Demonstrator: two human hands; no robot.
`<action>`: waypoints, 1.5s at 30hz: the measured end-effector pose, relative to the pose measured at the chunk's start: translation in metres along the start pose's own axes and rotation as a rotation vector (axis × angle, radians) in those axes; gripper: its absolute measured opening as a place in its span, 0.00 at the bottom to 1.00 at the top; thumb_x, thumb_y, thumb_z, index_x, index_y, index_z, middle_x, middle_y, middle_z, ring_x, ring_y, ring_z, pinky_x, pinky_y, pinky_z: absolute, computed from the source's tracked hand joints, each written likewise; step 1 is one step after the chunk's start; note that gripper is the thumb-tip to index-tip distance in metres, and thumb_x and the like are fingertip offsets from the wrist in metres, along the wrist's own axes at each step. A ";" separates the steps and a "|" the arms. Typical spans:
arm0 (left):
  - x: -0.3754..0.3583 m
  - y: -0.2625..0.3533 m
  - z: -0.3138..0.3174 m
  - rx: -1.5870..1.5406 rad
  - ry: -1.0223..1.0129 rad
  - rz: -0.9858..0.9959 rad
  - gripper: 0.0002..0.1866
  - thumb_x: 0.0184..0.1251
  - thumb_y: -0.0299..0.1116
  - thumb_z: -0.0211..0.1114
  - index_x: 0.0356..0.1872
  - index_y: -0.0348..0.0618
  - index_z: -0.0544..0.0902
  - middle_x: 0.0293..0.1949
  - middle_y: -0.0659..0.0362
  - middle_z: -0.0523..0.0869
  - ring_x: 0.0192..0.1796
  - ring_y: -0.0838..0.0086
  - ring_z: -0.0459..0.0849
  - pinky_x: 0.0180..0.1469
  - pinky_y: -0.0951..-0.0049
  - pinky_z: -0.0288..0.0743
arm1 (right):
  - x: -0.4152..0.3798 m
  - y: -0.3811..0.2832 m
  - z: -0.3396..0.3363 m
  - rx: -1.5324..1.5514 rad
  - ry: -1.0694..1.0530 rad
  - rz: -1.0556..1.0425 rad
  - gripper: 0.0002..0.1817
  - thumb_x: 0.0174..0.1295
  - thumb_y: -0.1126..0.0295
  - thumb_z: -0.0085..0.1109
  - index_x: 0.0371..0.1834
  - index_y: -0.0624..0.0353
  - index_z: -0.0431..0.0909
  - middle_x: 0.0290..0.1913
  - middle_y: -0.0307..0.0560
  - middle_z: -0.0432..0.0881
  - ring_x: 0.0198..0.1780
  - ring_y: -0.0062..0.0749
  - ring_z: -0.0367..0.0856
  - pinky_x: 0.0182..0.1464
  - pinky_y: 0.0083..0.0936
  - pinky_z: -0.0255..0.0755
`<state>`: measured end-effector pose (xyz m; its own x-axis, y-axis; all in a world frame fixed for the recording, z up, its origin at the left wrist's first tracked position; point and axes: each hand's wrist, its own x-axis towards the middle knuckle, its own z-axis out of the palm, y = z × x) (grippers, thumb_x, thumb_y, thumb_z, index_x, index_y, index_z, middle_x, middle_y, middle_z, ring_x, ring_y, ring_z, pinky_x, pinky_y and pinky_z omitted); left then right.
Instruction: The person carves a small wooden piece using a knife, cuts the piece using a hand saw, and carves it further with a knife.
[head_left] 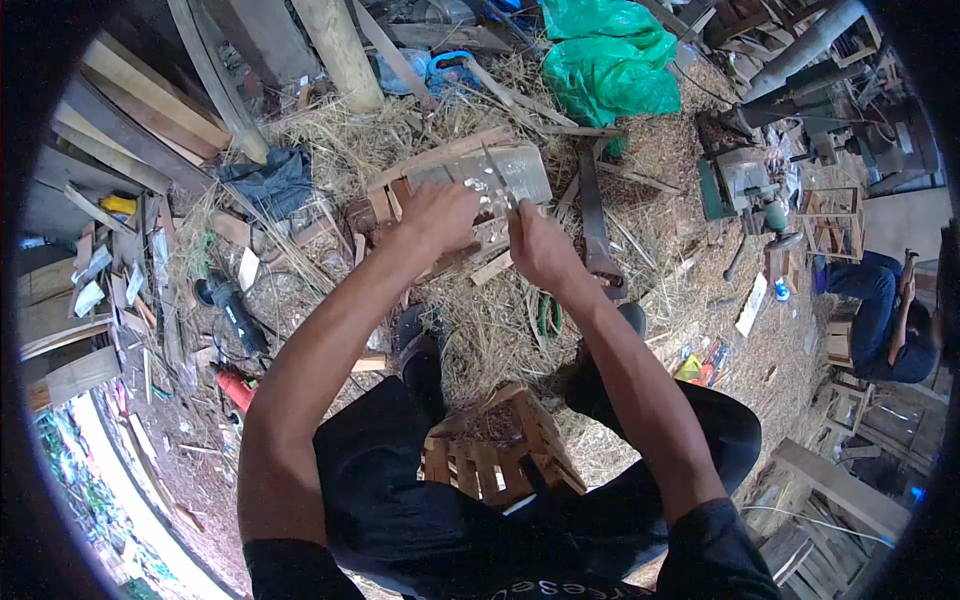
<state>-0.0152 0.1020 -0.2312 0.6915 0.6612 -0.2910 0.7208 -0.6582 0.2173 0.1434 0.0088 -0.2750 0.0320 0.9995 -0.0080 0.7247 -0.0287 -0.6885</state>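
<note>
My right hand [540, 245] is closed round the handle of a long thin blade tool [496, 172], which points up and away over a pale board [520, 172]. Just left of it, my left hand [441, 214] rests closed near the board's front edge. Whatever its fingers hold is too small to make out. Small pale bits lie on the board between my hands. A brown wooden block [381, 206] shows beside my left hand.
Straw and shavings cover the ground. A power tool [236, 318] lies left, a long metal bar [592, 220] right. A slatted wooden crate [505, 440] stands between my legs. Another person [888, 310] sits far right near machinery [745, 185].
</note>
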 end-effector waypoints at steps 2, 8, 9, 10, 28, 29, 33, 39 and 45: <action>0.001 0.000 0.001 -0.003 -0.029 0.005 0.08 0.47 0.26 0.63 0.28 0.34 0.86 0.34 0.43 0.87 0.40 0.51 0.88 0.42 0.54 0.81 | -0.019 -0.005 0.000 -0.021 0.062 -0.006 0.11 0.71 0.66 0.47 0.41 0.66 0.67 0.23 0.72 0.76 0.28 0.73 0.75 0.30 0.61 0.66; -0.001 0.005 -0.004 0.062 -0.038 0.004 0.08 0.49 0.26 0.64 0.31 0.38 0.88 0.37 0.46 0.88 0.42 0.57 0.88 0.44 0.59 0.82 | -0.032 -0.009 0.009 -0.081 -0.098 0.161 0.09 0.67 0.71 0.45 0.41 0.67 0.63 0.25 0.75 0.77 0.29 0.75 0.78 0.33 0.60 0.72; 0.000 0.005 -0.002 0.065 -0.033 0.007 0.08 0.49 0.26 0.64 0.31 0.38 0.88 0.37 0.46 0.88 0.42 0.57 0.89 0.44 0.59 0.83 | -0.033 -0.009 0.009 -0.096 -0.104 0.167 0.08 0.67 0.71 0.45 0.41 0.66 0.63 0.24 0.75 0.77 0.28 0.74 0.78 0.31 0.60 0.73; 0.001 0.005 0.000 0.066 -0.016 0.007 0.08 0.49 0.26 0.64 0.31 0.38 0.88 0.37 0.46 0.88 0.42 0.57 0.89 0.44 0.59 0.83 | -0.034 -0.010 0.010 -0.129 -0.100 0.160 0.08 0.67 0.72 0.45 0.41 0.66 0.62 0.24 0.75 0.77 0.28 0.73 0.78 0.31 0.59 0.73; 0.018 -0.019 -0.017 -0.138 -0.174 -0.033 0.14 0.54 0.32 0.60 0.38 0.34 0.83 0.40 0.41 0.86 0.45 0.48 0.85 0.49 0.53 0.78 | -0.002 0.015 0.001 0.095 -0.210 0.032 0.12 0.70 0.67 0.46 0.42 0.69 0.69 0.28 0.70 0.79 0.35 0.68 0.80 0.38 0.53 0.72; 0.023 -0.020 -0.019 -0.128 -0.229 -0.033 0.15 0.55 0.33 0.60 0.41 0.35 0.83 0.41 0.41 0.86 0.46 0.48 0.85 0.50 0.53 0.77 | 0.001 0.023 -0.008 0.148 -0.245 0.024 0.13 0.71 0.67 0.46 0.42 0.69 0.70 0.29 0.69 0.79 0.35 0.67 0.79 0.38 0.51 0.72; 0.033 -0.032 -0.016 -0.244 -0.262 0.002 0.19 0.52 0.34 0.59 0.43 0.34 0.85 0.42 0.41 0.87 0.45 0.51 0.87 0.48 0.57 0.80 | -0.010 0.045 -0.011 0.242 0.049 0.140 0.17 0.73 0.60 0.46 0.38 0.66 0.74 0.27 0.62 0.79 0.31 0.60 0.79 0.34 0.42 0.71; 0.045 -0.044 0.001 -0.243 -0.332 0.040 0.25 0.58 0.36 0.61 0.60 0.49 0.76 0.46 0.40 0.84 0.50 0.48 0.83 0.53 0.55 0.75 | -0.016 0.024 -0.020 0.134 0.148 0.276 0.15 0.73 0.62 0.48 0.41 0.65 0.73 0.27 0.62 0.78 0.29 0.58 0.78 0.33 0.42 0.70; 0.042 -0.050 -0.003 -0.331 -0.362 0.035 0.22 0.61 0.38 0.62 0.56 0.43 0.77 0.39 0.46 0.87 0.40 0.56 0.85 0.45 0.58 0.77 | -0.017 0.023 -0.004 0.192 0.166 0.326 0.17 0.71 0.60 0.49 0.45 0.66 0.73 0.33 0.68 0.81 0.39 0.65 0.81 0.39 0.48 0.72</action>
<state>-0.0219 0.1635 -0.2515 0.6971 0.4346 -0.5702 0.7143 -0.4898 0.4999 0.1624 -0.0092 -0.2874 0.3605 0.9219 -0.1420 0.5171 -0.3242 -0.7922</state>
